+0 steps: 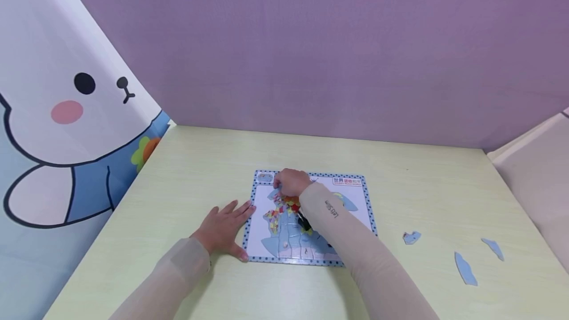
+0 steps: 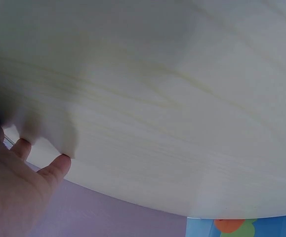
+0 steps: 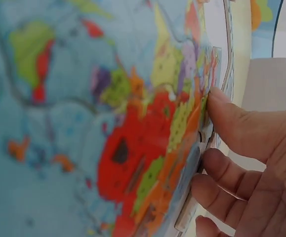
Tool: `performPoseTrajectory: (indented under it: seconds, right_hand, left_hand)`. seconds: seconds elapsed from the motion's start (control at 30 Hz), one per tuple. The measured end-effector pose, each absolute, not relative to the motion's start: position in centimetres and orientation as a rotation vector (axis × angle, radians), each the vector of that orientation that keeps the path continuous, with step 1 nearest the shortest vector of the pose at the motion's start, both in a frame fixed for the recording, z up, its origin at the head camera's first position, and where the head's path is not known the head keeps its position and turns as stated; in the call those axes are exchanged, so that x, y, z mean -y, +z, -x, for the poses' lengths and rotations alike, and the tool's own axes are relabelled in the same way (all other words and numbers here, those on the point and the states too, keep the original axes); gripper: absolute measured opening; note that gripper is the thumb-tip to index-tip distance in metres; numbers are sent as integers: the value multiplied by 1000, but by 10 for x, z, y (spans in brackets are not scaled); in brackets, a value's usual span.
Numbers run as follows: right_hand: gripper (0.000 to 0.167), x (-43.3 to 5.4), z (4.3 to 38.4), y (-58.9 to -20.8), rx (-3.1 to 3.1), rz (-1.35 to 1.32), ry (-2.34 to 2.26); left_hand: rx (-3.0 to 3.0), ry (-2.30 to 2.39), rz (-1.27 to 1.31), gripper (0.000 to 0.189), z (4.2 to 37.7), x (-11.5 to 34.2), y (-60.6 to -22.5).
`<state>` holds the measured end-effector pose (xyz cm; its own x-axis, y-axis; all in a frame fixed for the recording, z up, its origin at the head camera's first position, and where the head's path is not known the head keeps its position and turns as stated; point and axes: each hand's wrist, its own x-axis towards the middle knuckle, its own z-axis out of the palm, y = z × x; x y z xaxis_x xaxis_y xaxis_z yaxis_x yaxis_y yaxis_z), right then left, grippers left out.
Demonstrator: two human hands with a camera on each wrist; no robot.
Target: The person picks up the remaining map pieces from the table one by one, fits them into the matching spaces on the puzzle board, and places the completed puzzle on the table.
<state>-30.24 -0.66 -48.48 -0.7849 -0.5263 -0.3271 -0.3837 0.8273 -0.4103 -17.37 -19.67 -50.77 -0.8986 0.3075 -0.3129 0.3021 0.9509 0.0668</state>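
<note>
A world-map jigsaw puzzle (image 1: 289, 236) with a blue dotted border lies on the table, many of its pale blue pieces fitted together. At its left edge my left hand (image 1: 224, 228) lies with fingers spread, fingertips and thumb on the border. Over the upper left of the map my right hand (image 1: 293, 181) has its fingers curled. The right wrist view shows the thumb and bent fingers of this right hand (image 3: 246, 163) pinching a puzzle piece (image 3: 206, 118) at the map's edge, beside a red and orange area. My right forearm hides part of the puzzle in the head view.
Several loose items lie right of the board: a small blue piece with coloured marks (image 1: 411, 237), a long curved blue piece (image 1: 465, 268) and a slim blue piece (image 1: 493, 249). A purple cloth wall (image 1: 329, 53) rises behind the table, with a cartoon-printed cloth (image 1: 80, 137) at left.
</note>
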Motion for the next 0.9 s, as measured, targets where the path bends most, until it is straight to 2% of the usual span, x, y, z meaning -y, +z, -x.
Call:
performPoseTrajectory:
  seconds: [0.3, 0.73, 0.9]
  right_hand:
    - [14, 5, 304, -482, -2533, 630, -544]
    - [10, 9, 304, -482, -2453, 835, -710]
    - [17, 18, 297, -480, -2317, 871, -704]
  left_hand:
    - [-2778, 12, -455, 112, 172, 196, -504]
    - [-2787, 14, -449, 112, 170, 199, -505]
    - [-2791, 19, -479, 112, 170, 198, -505]
